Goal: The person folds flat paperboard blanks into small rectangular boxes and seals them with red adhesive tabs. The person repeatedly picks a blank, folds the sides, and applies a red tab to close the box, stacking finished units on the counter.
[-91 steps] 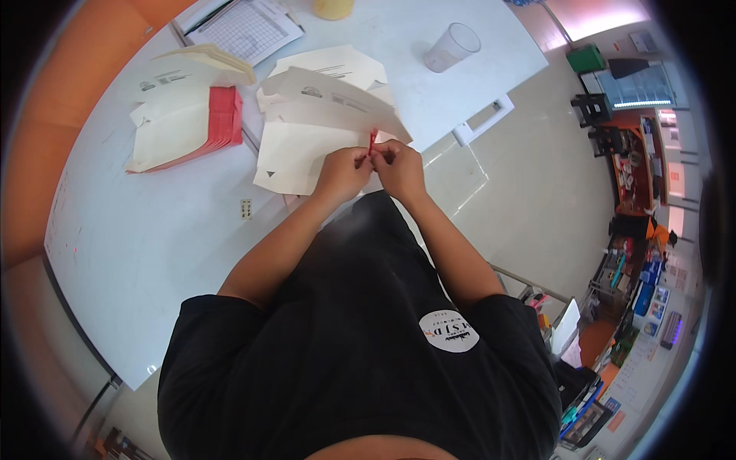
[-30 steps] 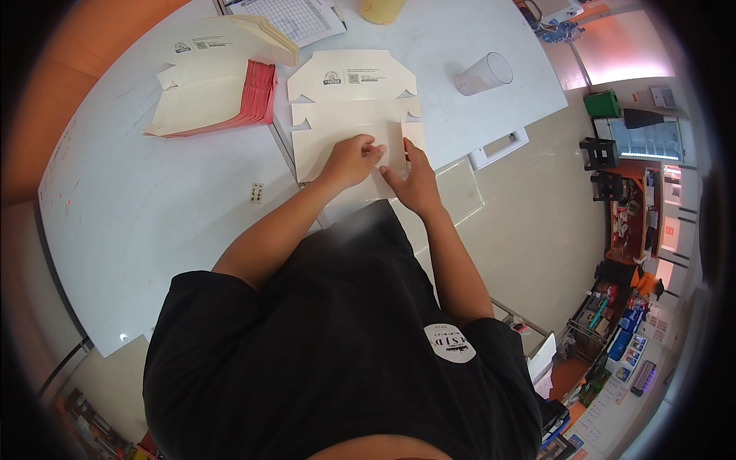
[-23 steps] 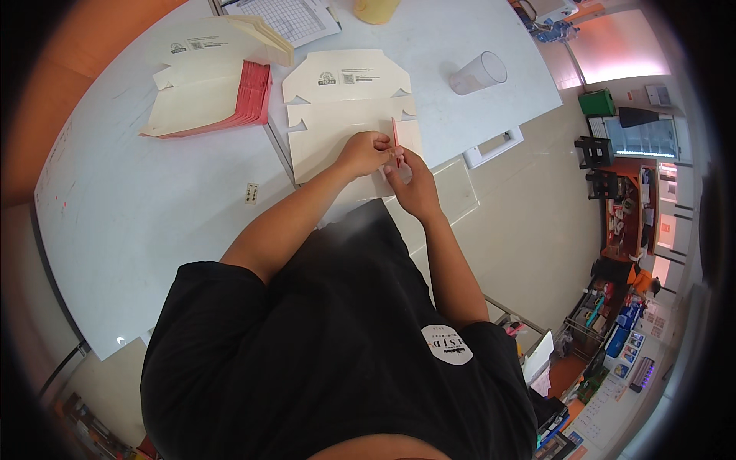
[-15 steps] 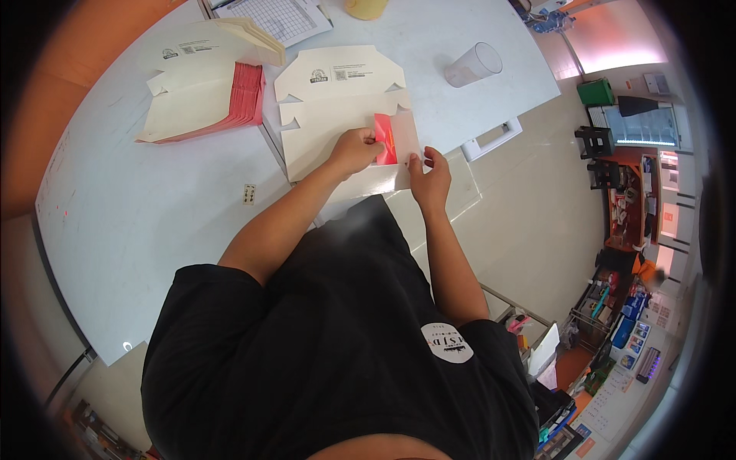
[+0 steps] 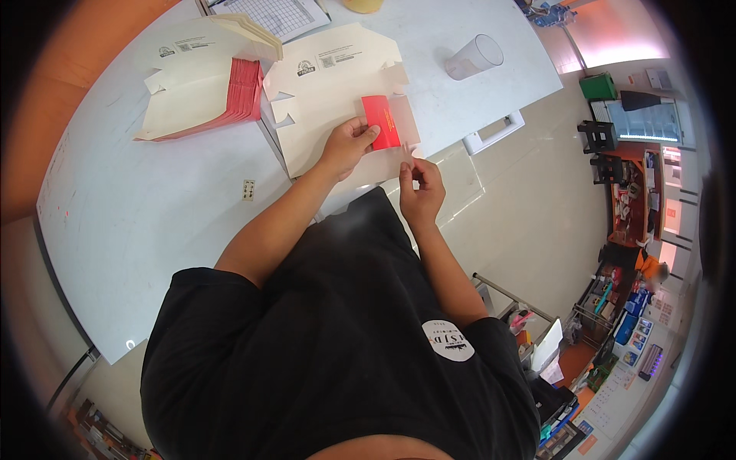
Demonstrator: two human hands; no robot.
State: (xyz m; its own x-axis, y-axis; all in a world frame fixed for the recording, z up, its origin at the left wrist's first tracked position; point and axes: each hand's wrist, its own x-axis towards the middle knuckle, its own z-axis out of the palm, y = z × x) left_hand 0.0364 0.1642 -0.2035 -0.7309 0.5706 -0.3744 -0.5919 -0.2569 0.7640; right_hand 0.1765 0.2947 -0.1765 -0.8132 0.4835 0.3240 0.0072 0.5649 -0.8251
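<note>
A flat cream cardboard box blank (image 5: pixel 318 100) lies on the table before me, with notched edges and dark print on its far panel. A red panel (image 5: pixel 381 123) shows at its right side; I cannot tell whether it is a folded flap or a separate piece. The thumb of my left hand (image 5: pixel 346 147) presses on its left edge with the fingers curled. At the blank's near right corner, my right hand (image 5: pixel 422 188) pinches a thin pale strip (image 5: pixel 407 153) between thumb and fingers. How far that strip is attached is hard to make out.
A stack of similar red-edged cardboard blanks (image 5: pixel 244 92) sits on the left. A clear plastic cup (image 5: pixel 475 57) stands at the back right. Farther back are gridded paper (image 5: pixel 276 17) and a yellow container (image 5: pixel 363 5). A small dotted card (image 5: pixel 248 190) lies left of my arm.
The blank has turned slightly counterclockwise. My left hand and the red panel have shifted away from me and a little left. My right hand has drawn nearer my body, a strip now showing in its fingers.
</note>
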